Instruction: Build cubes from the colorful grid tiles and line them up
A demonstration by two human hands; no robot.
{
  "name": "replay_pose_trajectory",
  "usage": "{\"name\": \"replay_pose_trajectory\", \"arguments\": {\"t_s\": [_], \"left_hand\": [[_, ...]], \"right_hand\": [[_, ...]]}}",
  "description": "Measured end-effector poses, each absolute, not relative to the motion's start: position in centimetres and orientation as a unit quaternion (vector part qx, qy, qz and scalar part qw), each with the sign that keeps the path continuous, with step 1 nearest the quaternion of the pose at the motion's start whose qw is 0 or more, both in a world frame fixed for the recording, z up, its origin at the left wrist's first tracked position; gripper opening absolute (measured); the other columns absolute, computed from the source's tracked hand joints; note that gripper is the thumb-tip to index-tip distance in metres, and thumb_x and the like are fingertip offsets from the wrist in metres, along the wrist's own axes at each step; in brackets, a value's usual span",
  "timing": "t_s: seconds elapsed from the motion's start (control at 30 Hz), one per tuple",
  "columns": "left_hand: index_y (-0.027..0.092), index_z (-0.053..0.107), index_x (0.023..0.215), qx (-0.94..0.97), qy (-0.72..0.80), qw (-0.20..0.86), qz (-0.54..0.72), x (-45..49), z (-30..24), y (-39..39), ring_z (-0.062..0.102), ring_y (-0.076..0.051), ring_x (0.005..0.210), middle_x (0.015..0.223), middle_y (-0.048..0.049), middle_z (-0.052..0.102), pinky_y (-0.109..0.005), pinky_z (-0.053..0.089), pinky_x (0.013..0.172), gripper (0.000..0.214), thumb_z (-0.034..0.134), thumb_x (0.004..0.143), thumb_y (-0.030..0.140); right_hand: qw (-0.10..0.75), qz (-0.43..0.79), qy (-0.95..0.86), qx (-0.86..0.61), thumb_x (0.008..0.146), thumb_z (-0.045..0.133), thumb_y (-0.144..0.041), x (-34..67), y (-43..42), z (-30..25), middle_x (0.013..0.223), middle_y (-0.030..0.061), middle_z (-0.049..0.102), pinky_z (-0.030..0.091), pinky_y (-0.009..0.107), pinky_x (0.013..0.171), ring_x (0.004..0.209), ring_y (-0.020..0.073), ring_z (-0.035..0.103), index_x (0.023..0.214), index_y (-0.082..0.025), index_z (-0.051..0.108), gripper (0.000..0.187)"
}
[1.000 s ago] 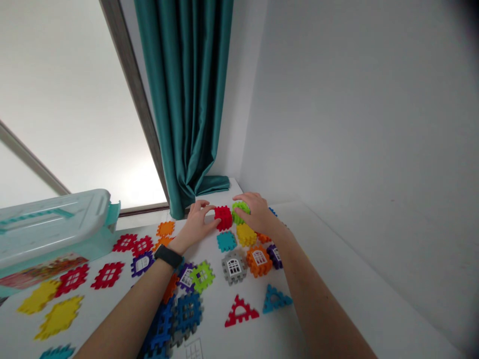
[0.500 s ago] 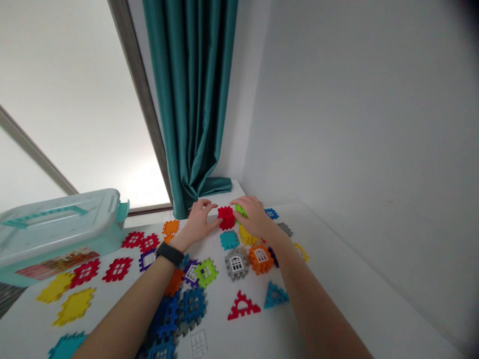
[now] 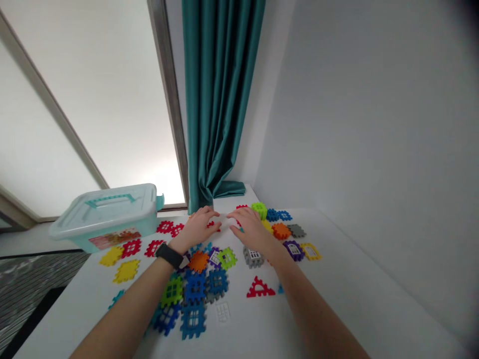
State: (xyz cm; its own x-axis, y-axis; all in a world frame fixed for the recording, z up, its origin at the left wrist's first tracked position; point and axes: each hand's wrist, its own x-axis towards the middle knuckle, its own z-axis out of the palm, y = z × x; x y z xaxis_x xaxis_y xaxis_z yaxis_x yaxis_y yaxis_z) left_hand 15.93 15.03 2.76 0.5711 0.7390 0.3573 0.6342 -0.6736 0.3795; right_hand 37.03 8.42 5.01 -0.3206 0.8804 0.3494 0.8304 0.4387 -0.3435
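Note:
My left hand [image 3: 199,228] reaches over the table with its thumb and fingers apart. A red piece [image 3: 214,226] shows in the gap between them; whether they touch it I cannot tell. Beside it, my right hand [image 3: 251,230] is spread palm down, partly covering a red block [image 3: 241,206] and a yellow piece [image 3: 268,227]. A lime green block [image 3: 259,210] stands just beyond the right fingers. Under the right wrist lies a grey window piece [image 3: 253,257]. Close to my left forearm is an orange piece [image 3: 198,261], with a lime window piece [image 3: 227,258] nearby.
A pale turquoise lidded box [image 3: 112,214] stands at the back left. Blue window pieces [image 3: 194,287] cluster in front, a red triangle piece [image 3: 259,287] lies right of them. Yellow pieces [image 3: 126,270] lie left. A green curtain [image 3: 220,99] hangs behind, a wall [image 3: 374,124] rises right.
The view has turned left, so the table things sit farther right. My right hand has come off the lime green block and moved closer to my left hand.

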Motion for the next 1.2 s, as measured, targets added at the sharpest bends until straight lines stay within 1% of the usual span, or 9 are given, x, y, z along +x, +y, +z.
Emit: {"name": "replay_pose_trajectory", "arguments": {"t_s": [0.13,0.3,0.37,0.5,0.7,0.83,1.0,1.2], "left_hand": [[0.020,0.071,0.112,0.886,0.390,0.091,0.233,12.9,3.3,13.6,0.067,-0.025,0.102,0.108,-0.0092,0.069,-0.039,0.052,0.094,0.026,0.056,0.093,0.029],[0.022,0.072,0.112,0.887,0.399,0.082,0.218,9.4,3.7,11.8,0.067,-0.026,0.106,0.115,-0.0092,0.071,-0.039,0.052,0.095,0.026,0.055,0.094,0.030],[0.023,0.072,0.113,0.888,0.400,0.082,0.210,8.2,3.7,11.1,0.067,-0.025,0.104,0.114,-0.0085,0.072,-0.038,0.052,0.094,0.026,0.055,0.094,0.030],[0.024,0.073,0.109,0.887,0.408,0.075,0.202,5.8,3.5,9.5,0.068,-0.025,0.098,0.106,-0.0077,0.073,-0.037,0.053,0.089,0.024,0.055,0.094,0.028],[0.025,0.075,0.103,0.893,0.395,0.094,0.194,3.4,2.5,6.5,0.068,-0.024,0.095,0.106,-0.0071,0.073,-0.036,0.052,0.089,0.022,0.055,0.095,0.026],[0.024,0.073,0.106,0.882,0.414,0.094,0.204,2.9,1.2,4.8,0.067,-0.025,0.098,0.107,-0.0082,0.072,-0.038,0.052,0.090,0.021,0.054,0.095,0.025],[0.023,0.070,0.104,0.882,0.412,0.089,0.212,2.6,-0.1,3.7,0.064,-0.025,0.100,0.105,-0.0082,0.068,-0.038,0.051,0.091,0.020,0.053,0.096,0.027],[0.024,0.070,0.107,0.897,0.388,0.106,0.184,1.4,0.4,3.2,0.064,-0.024,0.101,0.104,-0.0073,0.067,-0.036,0.050,0.090,0.021,0.058,0.095,0.037]], "right_hand": [[0.237,0.050,-0.827,-0.508,0.095,0.056,-0.023,35.0,7.6,4.6,0.124,0.0105,0.064,0.037,0.046,0.108,0.124,0.0266,0.050,0.124,-0.020,0.064,0.030],[0.224,0.047,-0.828,-0.511,0.094,0.057,-0.024,33.0,7.1,3.4,0.126,0.0120,0.063,0.040,0.046,0.106,0.123,0.0270,0.051,0.123,-0.019,0.064,0.030],[0.223,0.050,-0.829,-0.511,0.094,0.058,-0.024,32.1,6.7,2.9,0.127,0.0122,0.063,0.040,0.045,0.106,0.123,0.0263,0.052,0.123,-0.020,0.064,0.030],[0.212,0.074,-0.834,-0.504,0.093,0.058,-0.021,30.4,5.5,2.4,0.127,0.0101,0.064,0.040,0.045,0.106,0.122,0.0254,0.053,0.122,-0.022,0.065,0.030],[0.205,0.106,-0.841,-0.490,0.093,0.055,-0.016,28.2,3.6,0.9,0.123,0.0086,0.065,0.042,0.044,0.105,0.122,0.0248,0.053,0.117,-0.023,0.065,0.027],[0.226,0.096,-0.834,-0.494,0.094,0.054,-0.019,26.7,2.0,-0.6,0.132,0.0093,0.059,0.042,0.046,0.107,0.126,0.0260,0.051,0.120,-0.025,0.064,0.028],[0.258,0.089,-0.836,-0.476,0.096,0.052,-0.023,25.1,-0.1,-1.8,0.137,0.0102,0.057,0.038,0.050,0.113,0.130,0.0275,0.049,0.127,-0.025,0.060,0.032],[0.241,0.088,-0.850,-0.461,0.095,0.053,-0.021,25.1,-0.3,-2.1,0.133,0.0109,0.060,0.038,0.050,0.113,0.129,0.0277,0.050,0.124,-0.023,0.061,0.030]]}}
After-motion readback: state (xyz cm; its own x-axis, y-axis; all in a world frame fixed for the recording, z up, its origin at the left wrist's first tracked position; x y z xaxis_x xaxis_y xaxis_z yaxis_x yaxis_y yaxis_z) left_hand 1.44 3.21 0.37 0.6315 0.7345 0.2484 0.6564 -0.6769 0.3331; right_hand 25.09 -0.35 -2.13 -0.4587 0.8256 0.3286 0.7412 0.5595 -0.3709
